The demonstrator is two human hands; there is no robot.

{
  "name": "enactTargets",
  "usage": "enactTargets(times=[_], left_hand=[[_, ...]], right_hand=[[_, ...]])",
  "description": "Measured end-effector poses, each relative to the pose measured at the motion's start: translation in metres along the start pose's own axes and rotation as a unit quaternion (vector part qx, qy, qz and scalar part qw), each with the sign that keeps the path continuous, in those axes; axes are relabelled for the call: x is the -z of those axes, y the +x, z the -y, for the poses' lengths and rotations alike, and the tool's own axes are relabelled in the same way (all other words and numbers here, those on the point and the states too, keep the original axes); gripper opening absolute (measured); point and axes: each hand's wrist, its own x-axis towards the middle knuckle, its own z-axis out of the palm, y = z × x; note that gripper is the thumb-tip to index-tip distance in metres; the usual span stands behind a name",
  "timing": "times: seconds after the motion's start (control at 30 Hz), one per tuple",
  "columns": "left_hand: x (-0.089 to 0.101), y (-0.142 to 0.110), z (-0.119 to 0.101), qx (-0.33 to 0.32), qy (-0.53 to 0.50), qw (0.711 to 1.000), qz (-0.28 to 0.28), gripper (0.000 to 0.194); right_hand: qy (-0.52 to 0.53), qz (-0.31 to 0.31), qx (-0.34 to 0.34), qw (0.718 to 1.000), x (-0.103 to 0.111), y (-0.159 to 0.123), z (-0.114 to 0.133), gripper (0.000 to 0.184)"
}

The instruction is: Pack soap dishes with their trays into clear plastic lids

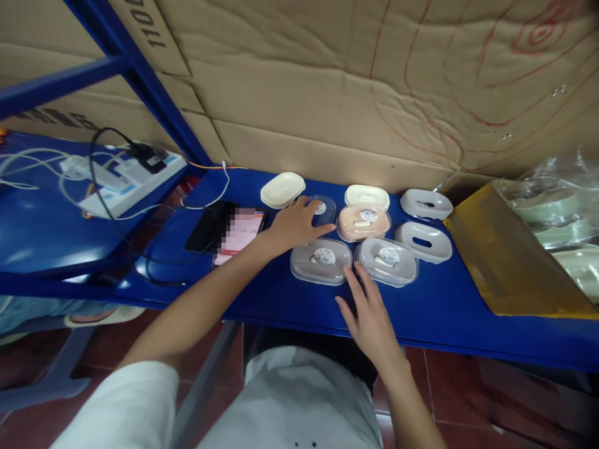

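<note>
Blue metal tabletop [299, 305], holding several oval plastic containers. Left hand [297, 226] reaches to the far middle of the table, palm down, fingers and thumb parted over the near left part of a clear oval plastic lid with a round white label [327, 215]; cannot tell whether it grips the lid. Right hand [374, 321] at the near side, fingers extended and loosely spread, holding nothing; its fingertips are at the near edges of two grey oval boxes with clear labelled lids, one left [306, 265] and one right [403, 269]. Contact is uncertain.

Peach oval box with a clear labelled lid [350, 226]: beyond the right grey box, to the right of the clear lid. One cream oval dish [282, 190] lies far left of the clear lid; a second cream oval dish [367, 196] sits directly beyond the peach box. Two pale grey oval slotted trays, one far [437, 204] and one nearer [437, 246], lie at right, beside a brown cardboard carton [486, 262]. Lit smartphone [246, 231]: left of the left hand.
</note>
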Motion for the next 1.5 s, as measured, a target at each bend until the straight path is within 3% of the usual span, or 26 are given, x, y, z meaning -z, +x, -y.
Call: enactTargets(times=[0.1,0.2,0.3,0.37,0.43,0.57,0.67,0.77,0.93,1.13,1.4,1.5], left_hand=[[-0.002,0.008,0.003,-0.002,-0.007,1.000,0.017,0.067],[-0.001,0.008,0.009,-0.004,-0.011,1.000,0.027,0.061],[0.001,0.011,0.018,0.002,-0.018,0.999,0.035,0.056],[0.003,0.015,0.024,0.012,-0.019,0.999,0.034,0.056],[0.004,0.020,0.028,0.023,-0.015,0.999,0.028,0.057],[0.002,0.022,0.033,0.029,0.002,1.000,0.003,0.056],[-0.001,0.017,0.037,0.024,0.012,1.000,-0.015,0.053],[-0.004,0.013,0.042,0.020,0.015,0.999,-0.020,0.054],[-0.007,0.010,0.044,0.031,0.033,0.998,-0.040,0.060],[-0.006,0.011,0.039,0.083,0.048,0.993,-0.066,0.061],[-0.007,0.015,0.044,0.006,0.022,1.000,-0.014,0.061],[-0.002,0.014,0.045,0.018,0.031,0.999,-0.027,0.059]], right_hand=[[0.018,-0.015,0.027,0.999,0.004,-0.003,0.001,0.072],[0.033,-0.089,0.055,0.994,0.022,-0.005,-0.011,0.067],[-0.020,-0.176,0.030,0.984,0.058,0.003,-0.047,0.055],[-0.052,-0.194,0.011,0.980,0.088,0.017,-0.082,0.044],[-0.061,-0.144,-0.012,0.988,0.119,0.037,-0.121,0.040],[-0.059,0.095,-0.022,0.993,0.156,0.087,-0.181,0.040],[-0.059,0.167,-0.016,0.984,0.153,0.117,-0.198,0.041],[-0.064,0.129,-0.007,0.990,0.132,0.132,-0.199,0.043],[-0.080,0.070,0.001,0.994,0.106,0.130,-0.193,0.041],[-0.098,0.068,0.028,0.992,0.107,0.128,-0.187,0.048],[-0.094,0.041,0.024,0.994,0.106,0.130,-0.187,0.052],[-0.092,0.035,0.029,0.995,0.103,0.131,-0.187,0.053]])
